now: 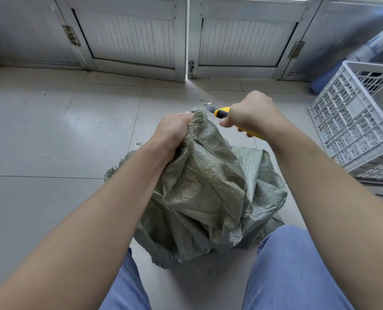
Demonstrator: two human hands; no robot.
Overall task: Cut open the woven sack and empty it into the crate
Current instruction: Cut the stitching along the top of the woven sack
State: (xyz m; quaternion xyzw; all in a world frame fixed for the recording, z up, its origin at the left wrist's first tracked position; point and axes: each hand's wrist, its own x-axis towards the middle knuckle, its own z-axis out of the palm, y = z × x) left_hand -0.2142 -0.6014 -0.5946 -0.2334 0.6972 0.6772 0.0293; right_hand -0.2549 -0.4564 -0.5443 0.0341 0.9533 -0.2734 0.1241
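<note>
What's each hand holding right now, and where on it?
Left hand grips the woven sack by its bunched top end. Right hand grips the yellow utility knife by its handle, blade at the sack's frayed tip.

Soft daylight comes through the doors [187,36], glazing the floor [52,130]; edges bow, the far-right corner blurs.

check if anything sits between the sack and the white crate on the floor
Nothing visible blocks it. Only bare floor lies between the sack and the crate to its right; the right forearm crosses above that gap.
</note>
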